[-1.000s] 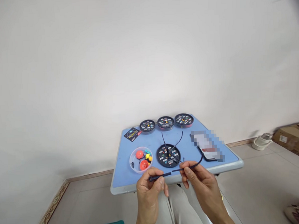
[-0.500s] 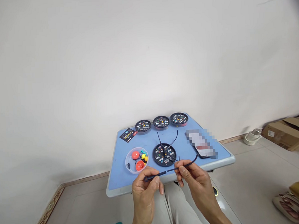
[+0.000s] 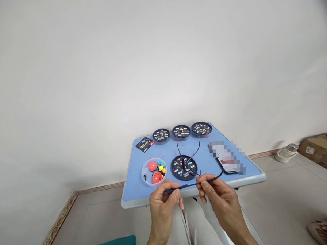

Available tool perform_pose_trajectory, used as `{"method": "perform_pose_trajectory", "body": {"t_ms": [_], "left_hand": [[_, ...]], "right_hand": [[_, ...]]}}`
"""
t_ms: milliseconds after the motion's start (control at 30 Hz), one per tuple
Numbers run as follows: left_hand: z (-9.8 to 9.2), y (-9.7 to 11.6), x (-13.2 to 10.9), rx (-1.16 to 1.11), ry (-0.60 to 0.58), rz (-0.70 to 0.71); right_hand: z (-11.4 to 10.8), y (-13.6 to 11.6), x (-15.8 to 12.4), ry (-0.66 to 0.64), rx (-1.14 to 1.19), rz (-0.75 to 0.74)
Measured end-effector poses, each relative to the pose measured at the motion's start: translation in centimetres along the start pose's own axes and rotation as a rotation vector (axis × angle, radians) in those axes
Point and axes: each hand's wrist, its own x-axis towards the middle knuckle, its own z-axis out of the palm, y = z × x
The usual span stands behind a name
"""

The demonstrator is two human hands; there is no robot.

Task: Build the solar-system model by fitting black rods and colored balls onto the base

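In the head view, the left hand (image 3: 164,206) and the right hand (image 3: 222,203) are at the bottom middle of the frame, and their fingers (image 3: 176,192) pinch narrowly on two thin dark rods (image 3: 183,186), whose ends meet just above the front edge of the blue desk (image 3: 134,190). Just behind the hands lies a round black disc (image 3: 177,173) with dark wires (image 3: 194,153) standing up from it, and to its left is a clear round dish (image 3: 148,180) with red and yellow pieces (image 3: 157,177).
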Motion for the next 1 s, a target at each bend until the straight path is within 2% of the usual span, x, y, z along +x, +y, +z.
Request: {"method": "perform_pose_trajectory", "body": {"t_ms": [200,667,1000], "left_hand": [[-0.2,0.0,0.2,-0.01,-0.018,0.027],[-0.6,-0.5,0.2,-0.028,-0.071,-0.006],[-0.4,-0.8,0.0,-0.117,-0.067,-0.062]], "right_hand": [[-0.1,0.1,0.0,-0.012,-0.02,0.004],[0.2,-0.6,0.0,-0.033,-0.022,0.041],[1.0,1.9,-0.7,0.021,-0.008,0.033]]}}
